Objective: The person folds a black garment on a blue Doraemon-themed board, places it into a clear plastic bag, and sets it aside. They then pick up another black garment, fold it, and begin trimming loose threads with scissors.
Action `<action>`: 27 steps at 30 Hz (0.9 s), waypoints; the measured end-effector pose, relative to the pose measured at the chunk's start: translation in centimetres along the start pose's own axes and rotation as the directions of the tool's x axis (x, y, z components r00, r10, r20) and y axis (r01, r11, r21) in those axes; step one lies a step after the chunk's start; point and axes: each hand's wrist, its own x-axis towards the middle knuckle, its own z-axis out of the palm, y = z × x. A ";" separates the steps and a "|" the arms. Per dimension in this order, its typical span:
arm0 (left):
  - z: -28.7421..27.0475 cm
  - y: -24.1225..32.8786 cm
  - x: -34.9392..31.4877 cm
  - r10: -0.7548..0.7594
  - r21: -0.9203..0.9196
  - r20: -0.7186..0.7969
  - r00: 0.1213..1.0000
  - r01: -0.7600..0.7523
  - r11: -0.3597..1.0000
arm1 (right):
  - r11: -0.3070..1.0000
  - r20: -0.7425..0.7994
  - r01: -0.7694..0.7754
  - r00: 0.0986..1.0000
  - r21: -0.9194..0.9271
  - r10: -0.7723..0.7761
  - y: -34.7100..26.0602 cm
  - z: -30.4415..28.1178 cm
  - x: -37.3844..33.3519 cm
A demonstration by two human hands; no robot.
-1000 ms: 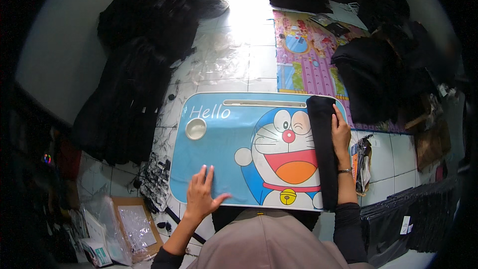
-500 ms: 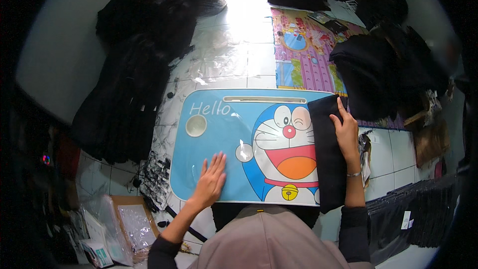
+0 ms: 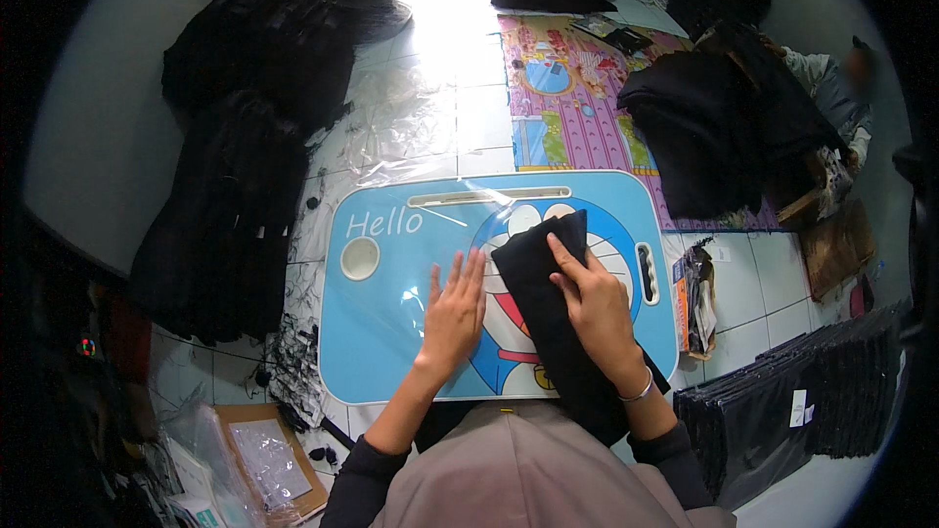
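A blue lap table (image 3: 381,352) with a cartoon cat print lies in front of me. A clear plastic sheet or bag (image 3: 416,284) shows by its glints on the table's left half. My left hand (image 3: 455,313) is open above this plastic, fingers stretched and pointing away from me. My right hand (image 3: 599,308) grips a folded black cloth (image 3: 538,284), thumb and forefinger on its upper side. The cloth slants across the printed face, its far end turned left and its near end hanging over the table's front edge. The fingers under the cloth are hidden.
Heaped black garments (image 3: 235,137) lie along the left, and another black pile (image 3: 685,127) rests on a patterned mat (image 3: 587,137) at right. Packed black pieces (image 3: 782,420) stand at the near right. A cardboard piece (image 3: 269,460) lies near left. Another person (image 3: 831,88) is at far right.
My right hand has drawn the black cloth leftward from the table's right edge, tilting it and uncovering the handle slot. My left hand has shifted right and farther away. The view has turned slightly.
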 end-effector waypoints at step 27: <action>-2.2 1.7 2.3 0.215 -0.507 0.322 0.922 -0.024 0.862 | 0.990 0.299 0.134 0.943 0.052 -0.144 5.9 5.1 -1.6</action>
